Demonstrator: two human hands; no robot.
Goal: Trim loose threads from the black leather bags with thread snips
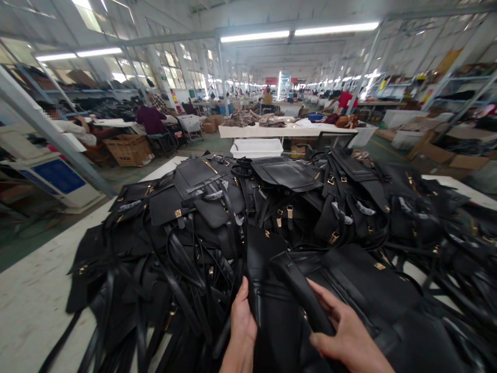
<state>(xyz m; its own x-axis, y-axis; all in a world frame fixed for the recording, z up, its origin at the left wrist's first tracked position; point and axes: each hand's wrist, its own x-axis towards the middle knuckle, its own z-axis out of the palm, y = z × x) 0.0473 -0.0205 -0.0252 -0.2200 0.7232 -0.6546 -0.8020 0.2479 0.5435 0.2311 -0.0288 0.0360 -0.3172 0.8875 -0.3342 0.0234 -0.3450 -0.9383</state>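
At 9 o'clock, beyond the white table [34,300], a cardboard box [130,150] stands on the floor; its print is too small to read. Across the table lies a heap of black bags [202,207], of grainy leather with gold metal clasps and long thin straps. Behind it, at 12 o'clock, is a white bin [256,147]. At 6 o'clock the left hand [243,324] grips the edge of a flat black panel [267,269], its fingers partly hidden behind it. Just to the right, the right hand [345,339] is closed loosely around a stiff black handle [297,290], between thumb and fingers. It is a long narrow strip; its long axis runs from the palm towards 11 o'clock, and the rounded end points away from the person.
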